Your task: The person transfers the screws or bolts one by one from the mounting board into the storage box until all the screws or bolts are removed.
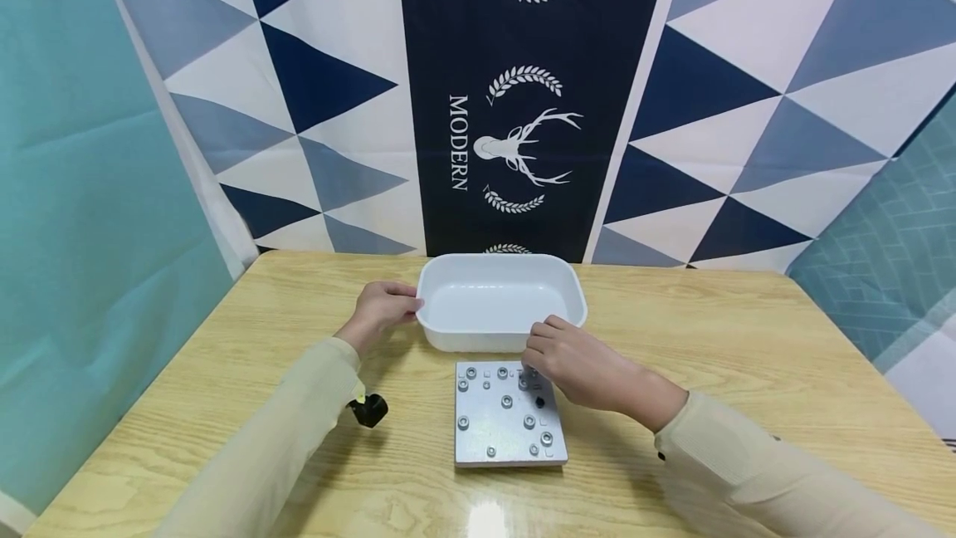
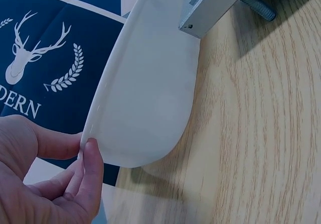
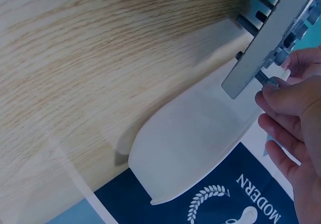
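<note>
Pinches the end rim of a white basin with the left hand; pinches a threaded bolt with the right hand, at the far corner of a metal plate: silver-grey, squarish, studded with silver bolts, spiked beneath with threaded shanks. Under both hands, wood-grain tabletop; beyond them, patterned wall cloth.

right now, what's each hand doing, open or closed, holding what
Left hand: closed, pinching the rim of the white tub.
Right hand: closed, pinching a bolt at the metal plate.
</note>
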`<state>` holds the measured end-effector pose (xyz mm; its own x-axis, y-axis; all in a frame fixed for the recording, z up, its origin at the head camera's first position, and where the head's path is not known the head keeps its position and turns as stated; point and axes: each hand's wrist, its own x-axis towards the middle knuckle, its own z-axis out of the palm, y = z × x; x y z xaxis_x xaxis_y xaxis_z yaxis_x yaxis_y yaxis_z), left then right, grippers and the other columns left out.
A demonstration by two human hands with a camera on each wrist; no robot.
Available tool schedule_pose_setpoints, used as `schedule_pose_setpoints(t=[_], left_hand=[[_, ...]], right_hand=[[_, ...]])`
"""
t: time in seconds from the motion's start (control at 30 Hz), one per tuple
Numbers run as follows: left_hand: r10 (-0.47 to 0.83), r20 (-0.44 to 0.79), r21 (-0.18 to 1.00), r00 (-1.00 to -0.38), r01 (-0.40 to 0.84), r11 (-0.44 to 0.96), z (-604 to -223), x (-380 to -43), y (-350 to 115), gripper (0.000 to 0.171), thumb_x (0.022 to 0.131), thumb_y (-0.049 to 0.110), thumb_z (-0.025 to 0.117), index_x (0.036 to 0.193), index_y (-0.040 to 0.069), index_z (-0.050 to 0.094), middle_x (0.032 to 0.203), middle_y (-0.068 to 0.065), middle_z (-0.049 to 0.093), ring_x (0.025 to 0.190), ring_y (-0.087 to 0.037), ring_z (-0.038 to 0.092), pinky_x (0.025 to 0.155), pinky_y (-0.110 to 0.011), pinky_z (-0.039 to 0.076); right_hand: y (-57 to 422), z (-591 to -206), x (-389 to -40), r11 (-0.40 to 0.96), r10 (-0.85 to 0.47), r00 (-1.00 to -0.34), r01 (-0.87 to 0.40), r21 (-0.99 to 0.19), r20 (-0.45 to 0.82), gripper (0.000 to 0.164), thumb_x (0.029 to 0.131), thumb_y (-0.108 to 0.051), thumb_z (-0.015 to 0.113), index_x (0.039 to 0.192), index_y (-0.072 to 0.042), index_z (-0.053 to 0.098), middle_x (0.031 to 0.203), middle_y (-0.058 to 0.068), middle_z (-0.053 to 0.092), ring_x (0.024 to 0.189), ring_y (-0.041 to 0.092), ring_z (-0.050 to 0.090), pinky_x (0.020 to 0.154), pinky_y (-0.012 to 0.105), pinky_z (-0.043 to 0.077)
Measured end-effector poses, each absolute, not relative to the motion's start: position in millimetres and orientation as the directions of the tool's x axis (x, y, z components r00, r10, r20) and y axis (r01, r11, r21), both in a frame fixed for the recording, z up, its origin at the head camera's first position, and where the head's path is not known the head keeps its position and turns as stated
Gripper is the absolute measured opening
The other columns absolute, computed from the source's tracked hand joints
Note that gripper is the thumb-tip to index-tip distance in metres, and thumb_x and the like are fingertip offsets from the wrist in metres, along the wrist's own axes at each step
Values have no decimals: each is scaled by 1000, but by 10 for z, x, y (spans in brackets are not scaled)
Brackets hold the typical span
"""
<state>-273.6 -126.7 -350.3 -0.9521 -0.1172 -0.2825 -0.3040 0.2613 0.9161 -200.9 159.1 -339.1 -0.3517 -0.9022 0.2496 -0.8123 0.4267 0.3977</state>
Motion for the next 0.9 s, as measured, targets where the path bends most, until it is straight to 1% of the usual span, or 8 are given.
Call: schedule_pose_setpoints(t=[0.23, 0.4, 0.53, 0.9], left_hand=[[-126, -290, 909, -949, -315, 275, -3503, -2734, -1260, 31, 88, 6, 66, 118, -1, 63, 123, -20, 62, 81, -14, 63, 94, -35, 57], [-126, -298, 908, -946, -322, 267, -3503, -2733, -1263, 32, 88, 6, 66, 119, -2, 63, 124, -20, 61, 83, -15, 64, 96, -36, 56], [-127, -300, 907, -945, -324, 268, -3492, -2732, -1264, 32, 88, 6, 66, 119, -1, 63, 124, -21, 61, 85, -16, 64, 96, -36, 56], [-140, -304, 900, -942, -332, 281, -3486, -2721, -1261, 30, 88, 7, 66, 118, -1, 63, 123, -20, 61, 86, -16, 63, 94, -34, 57]], right_hand=[[1593, -3362, -2006, 431, -899, -352, -815, 389, 259, 19, 75, 1, 68, 88, -13, 67, 83, -5, 66, 83, 15, 55, 76, 29, 46], [1596, -3335, -2009, 438, -896, -362, -815, 380, 258, 17, 77, -1, 67, 89, -13, 67, 84, -4, 67, 82, 15, 55, 76, 29, 47], [1602, -3314, -2005, 445, -892, -367, -817, 368, 263, 17, 78, -1, 66, 89, -13, 67, 84, -4, 67, 82, 15, 54, 76, 29, 47], [1621, -3239, -1995, 437, -890, -340, -826, 355, 304, 17, 78, 1, 67, 88, -12, 67, 83, -4, 66, 82, 14, 55, 75, 28, 46]])
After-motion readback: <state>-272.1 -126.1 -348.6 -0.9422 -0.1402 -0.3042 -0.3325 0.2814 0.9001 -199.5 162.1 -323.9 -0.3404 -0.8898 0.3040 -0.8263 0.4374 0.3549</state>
